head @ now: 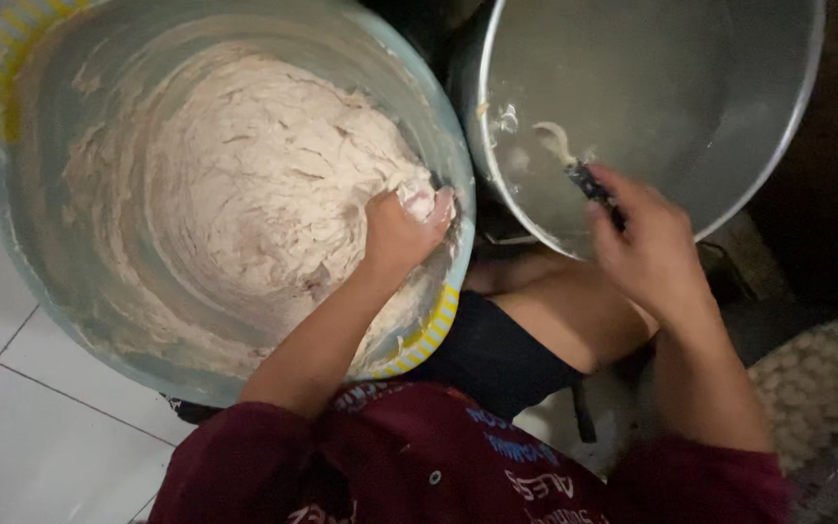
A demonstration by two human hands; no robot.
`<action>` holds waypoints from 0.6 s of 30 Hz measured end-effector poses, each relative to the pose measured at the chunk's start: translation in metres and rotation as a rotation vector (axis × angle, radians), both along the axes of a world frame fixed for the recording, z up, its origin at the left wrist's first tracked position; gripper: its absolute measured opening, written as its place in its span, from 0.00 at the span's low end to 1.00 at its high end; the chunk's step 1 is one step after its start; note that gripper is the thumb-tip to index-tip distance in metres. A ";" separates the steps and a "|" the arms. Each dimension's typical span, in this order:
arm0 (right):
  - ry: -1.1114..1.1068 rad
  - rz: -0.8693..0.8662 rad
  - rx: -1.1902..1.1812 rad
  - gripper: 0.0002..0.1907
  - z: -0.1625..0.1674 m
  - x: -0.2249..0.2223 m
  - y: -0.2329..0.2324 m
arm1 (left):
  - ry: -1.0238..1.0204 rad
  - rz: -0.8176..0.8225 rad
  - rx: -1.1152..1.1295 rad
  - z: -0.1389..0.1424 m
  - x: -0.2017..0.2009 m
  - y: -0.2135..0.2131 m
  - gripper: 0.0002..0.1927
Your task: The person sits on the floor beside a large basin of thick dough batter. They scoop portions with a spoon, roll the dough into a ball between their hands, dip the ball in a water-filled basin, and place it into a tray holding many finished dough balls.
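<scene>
Dough squeezed in the tub, spoon worked over the metal pot.

The dough (244,184) fills the tub (41,243) in the upper left of the frame, heaped toward the tub's right wall, probably so it sits within reach. The left hand (402,228) is at that right edge, fingers (434,204) curled tight around a lump of dough that bulges out above the fist. The right hand (644,247), centre right, pinches the dark handle of a spoon (574,165), whose tip carries a dab of dough over the pot (661,97) at upper right; wet bits lie at the pot's lower left. Count: one tub, one pot, one spoon, two hands. Pale pellets (812,383) lie heaped at lower right, white floor tiles (21,417) at lower left.
</scene>
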State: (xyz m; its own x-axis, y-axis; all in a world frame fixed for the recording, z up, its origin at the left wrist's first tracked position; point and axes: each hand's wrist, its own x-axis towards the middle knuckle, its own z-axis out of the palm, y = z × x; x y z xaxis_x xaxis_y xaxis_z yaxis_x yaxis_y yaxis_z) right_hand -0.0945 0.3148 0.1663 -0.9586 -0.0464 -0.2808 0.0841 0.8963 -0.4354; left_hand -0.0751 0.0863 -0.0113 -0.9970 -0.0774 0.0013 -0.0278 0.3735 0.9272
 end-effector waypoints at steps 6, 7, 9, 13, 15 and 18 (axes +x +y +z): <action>-0.221 0.103 -0.182 0.22 0.008 0.023 -0.027 | 0.379 -0.146 -0.047 0.014 -0.005 -0.001 0.07; -0.186 0.119 -0.194 0.23 0.009 0.027 -0.025 | 0.587 -0.211 -0.155 0.014 -0.006 0.002 0.07; -0.106 0.162 -0.217 0.25 0.005 0.031 -0.034 | 0.322 -0.179 -0.073 0.015 -0.006 0.006 0.11; -0.169 0.148 -0.500 0.23 -0.004 0.029 -0.042 | 0.039 -0.161 0.085 0.021 -0.009 0.005 0.11; -0.557 -0.136 -0.685 0.24 -0.006 0.023 -0.037 | 0.063 -0.161 -0.061 0.026 -0.014 -0.002 0.12; -0.503 -0.119 -0.641 0.23 -0.004 0.019 -0.028 | -0.245 -0.252 -0.347 0.031 -0.026 -0.016 0.15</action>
State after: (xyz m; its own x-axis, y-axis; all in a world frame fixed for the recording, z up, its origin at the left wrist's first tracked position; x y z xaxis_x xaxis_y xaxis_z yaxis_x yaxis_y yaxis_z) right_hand -0.0756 0.2871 0.1621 -0.7338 -0.2500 -0.6316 0.4844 0.4593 -0.7446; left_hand -0.1008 0.0698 0.0198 -0.9589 0.1302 -0.2523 -0.0981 0.6821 0.7247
